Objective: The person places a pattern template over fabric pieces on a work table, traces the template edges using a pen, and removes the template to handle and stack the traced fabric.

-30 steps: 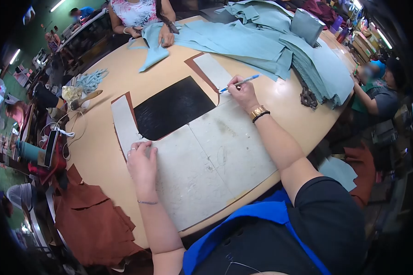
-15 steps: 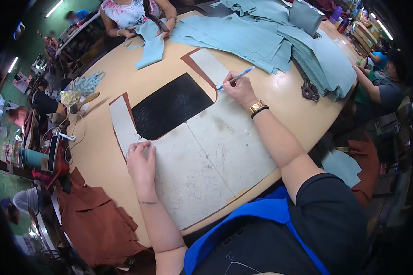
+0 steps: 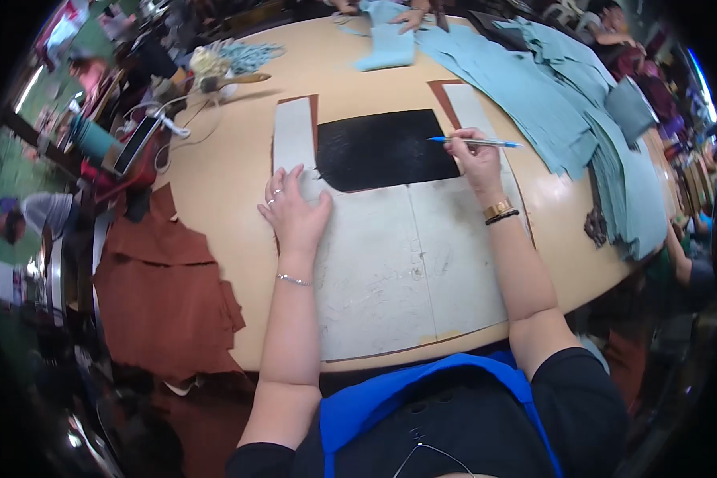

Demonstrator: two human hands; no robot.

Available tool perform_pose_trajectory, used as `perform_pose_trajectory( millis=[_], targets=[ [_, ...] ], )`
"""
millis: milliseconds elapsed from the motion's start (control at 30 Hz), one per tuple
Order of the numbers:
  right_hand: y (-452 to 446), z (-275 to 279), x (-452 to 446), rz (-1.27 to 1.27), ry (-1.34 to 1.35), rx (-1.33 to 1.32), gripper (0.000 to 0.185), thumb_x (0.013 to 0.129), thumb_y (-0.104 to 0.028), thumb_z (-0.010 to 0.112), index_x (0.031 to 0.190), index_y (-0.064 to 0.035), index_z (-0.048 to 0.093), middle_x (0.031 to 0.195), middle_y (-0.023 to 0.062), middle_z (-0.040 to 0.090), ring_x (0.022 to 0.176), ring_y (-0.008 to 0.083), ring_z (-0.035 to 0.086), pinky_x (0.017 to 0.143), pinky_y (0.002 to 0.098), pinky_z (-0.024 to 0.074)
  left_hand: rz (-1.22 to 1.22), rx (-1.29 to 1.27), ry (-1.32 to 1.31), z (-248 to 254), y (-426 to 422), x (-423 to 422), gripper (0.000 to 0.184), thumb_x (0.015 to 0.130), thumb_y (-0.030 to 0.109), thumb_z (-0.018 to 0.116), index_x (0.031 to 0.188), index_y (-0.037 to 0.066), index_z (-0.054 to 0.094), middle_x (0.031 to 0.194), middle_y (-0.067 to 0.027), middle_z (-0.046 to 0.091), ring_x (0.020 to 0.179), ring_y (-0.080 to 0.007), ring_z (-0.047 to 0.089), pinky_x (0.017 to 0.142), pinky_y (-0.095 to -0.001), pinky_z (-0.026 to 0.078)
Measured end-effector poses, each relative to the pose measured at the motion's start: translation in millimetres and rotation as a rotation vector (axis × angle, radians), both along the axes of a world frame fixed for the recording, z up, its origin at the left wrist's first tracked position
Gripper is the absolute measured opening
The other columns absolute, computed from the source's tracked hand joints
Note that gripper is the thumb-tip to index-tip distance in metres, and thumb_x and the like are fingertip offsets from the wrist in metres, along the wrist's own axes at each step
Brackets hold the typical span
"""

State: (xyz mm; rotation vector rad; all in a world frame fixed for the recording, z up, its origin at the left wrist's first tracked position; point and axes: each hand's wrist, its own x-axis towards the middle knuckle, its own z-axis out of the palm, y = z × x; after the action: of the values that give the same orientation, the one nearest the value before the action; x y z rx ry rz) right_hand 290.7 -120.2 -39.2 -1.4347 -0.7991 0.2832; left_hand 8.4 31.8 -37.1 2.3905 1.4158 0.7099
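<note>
A large grey-white pattern template (image 3: 374, 271) with penned marks lies flat before me, two arms reaching away from its body. Brown material (image 3: 446, 102) shows from under its edges. In the gap between the arms is a black rectangular sheet (image 3: 382, 147). My left hand (image 3: 296, 211) rests with fingers spread at the left inner corner of the template. A blue-and-white pen (image 3: 494, 143) is pinched in my right hand (image 3: 478, 166), its tip pointing left above the right part of the black sheet. Whether that tip touches anything I cannot tell.
Light-blue cut pieces (image 3: 526, 103) are piled at the right back. Across the table, a person's hands (image 3: 410, 20) hold a light-blue piece (image 3: 389, 46). A brush (image 3: 235, 81) lies at the back left. Brown pieces (image 3: 167, 295) hang off the left edge near a phone (image 3: 135, 145).
My right hand has moved the pen off the template's right inner edge to over the black sheet. My left hand has spread its fingers and slid up the left arm's base. The view has turned.
</note>
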Motion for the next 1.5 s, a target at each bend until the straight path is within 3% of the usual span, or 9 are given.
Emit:
perform_pose_trajectory(
  millis=[133,633,733,833,900,1033,1200,1367,1500],
  targets=[
    [58,7,-62,0.197,-0.091,-0.065,0.012,0.086,-0.016,0.068,0.084,-0.0046,0.067,0.071,-0.0001,0.065,0.065,0.0047,0.057,0.057,0.0229,0.0460,0.064,-0.101,0.045,1,1,1,0.087,0.075,0.038,0.070,0.150,0.014,0.032,0.155,-0.0233,0.026,0.148,-0.0394,0.017,0.114,-0.0669,0.009],
    [108,-1,-124,0.392,-0.202,-0.082,0.012,0.082,-0.013,0.065,0.082,-0.0013,0.063,0.063,0.0070,0.062,0.058,0.0116,0.058,0.058,0.0278,0.0482,0.046,-0.108,-0.077,-6,7,-1,0.098,0.072,0.039,0.078,0.152,0.017,0.027,0.153,-0.0167,0.033,0.146,-0.0351,0.024,0.112,-0.0696,0.007],
    [105,0,-121,0.334,-0.154,-0.175,0.011,0.082,-0.013,0.065,0.080,-0.0016,0.062,0.061,0.0047,0.058,0.057,0.0099,0.055,0.056,0.0264,0.0458,0.071,-0.082,-0.226,-5,9,-1,0.096,0.077,0.032,0.077,0.152,0.008,0.023,0.147,-0.0157,0.041,0.135,-0.0319,0.041,0.114,-0.0607,0.020],
    [112,-11,-115,0.350,0.043,-0.046,0.010,0.086,-0.013,0.064,0.085,-0.0033,0.062,0.070,-0.0005,0.061,0.063,0.0046,0.053,0.057,0.0230,0.0443,0.052,-0.167,-0.767,-18,23,0,0.069,0.090,0.031,0.064,0.143,-0.004,0.036,0.135,-0.0149,0.053,0.119,-0.0273,0.054,0.108,-0.0462,0.034],
    [113,-12,-114,0.337,0.084,0.035,0.009,0.088,-0.013,0.063,0.089,-0.0041,0.061,0.076,-0.0028,0.061,0.066,0.0020,0.052,0.058,0.0207,0.0437,0.043,-0.298,-0.997,-15,24,-5,0.049,0.096,0.035,0.052,0.126,-0.004,0.051,0.117,-0.0131,0.060,0.108,-0.0240,0.056,0.105,-0.0462,0.033],
    [109,-7,-112,0.413,0.085,-0.044,0.008,0.092,-0.010,0.062,0.094,-0.0026,0.059,0.085,0.0029,0.066,0.079,0.0079,0.064,0.073,0.0228,0.0518,-0.058,-0.520,-1.439,-5,17,-4,0.061,0.100,0.047,0.028,0.084,0.000,0.063,0.095,-0.0124,0.062,0.096,-0.0206,0.053,0.099,-0.0373,0.033],
    [108,-6,-118,0.444,0.076,-0.007,0.011,0.088,-0.013,0.063,0.087,-0.0022,0.062,0.068,-0.0018,0.061,0.060,0.0028,0.054,0.054,0.0214,0.0443,-0.225,-0.523,-1.398,-36,33,-17,0.067,0.098,0.051,0.019,0.063,0.004,0.051,0.089,-0.0106,0.058,0.092,-0.0197,0.048,0.096,-0.0332,0.032],
    [105,1,-122,0.444,-0.100,-0.093,0.011,0.086,-0.012,0.065,0.086,-0.0011,0.064,0.069,0.0032,0.065,0.062,0.0082,0.059,0.058,0.0244,0.0484,-0.247,-0.480,-1.326,-36,33,-18,0.067,0.097,0.051,0.019,0.057,0.005,0.047,0.089,-0.0104,0.057,0.093,-0.0201,0.047,0.094,-0.0321,0.032],
    [107,-1,-124,0.442,-0.206,-0.062,0.012,0.084,-0.013,0.066,0.086,-0.0014,0.065,0.069,0.0064,0.066,0.061,0.0126,0.061,0.061,0.0267,0.0496,-0.134,-0.417,-1.419,-28,29,-8,0.058,0.093,0.048,0.028,0.059,0.007,0.049,0.058,-0.0096,0.049,0.080,-0.0242,0.052,0.087,-0.0329,0.040]
  ],
)
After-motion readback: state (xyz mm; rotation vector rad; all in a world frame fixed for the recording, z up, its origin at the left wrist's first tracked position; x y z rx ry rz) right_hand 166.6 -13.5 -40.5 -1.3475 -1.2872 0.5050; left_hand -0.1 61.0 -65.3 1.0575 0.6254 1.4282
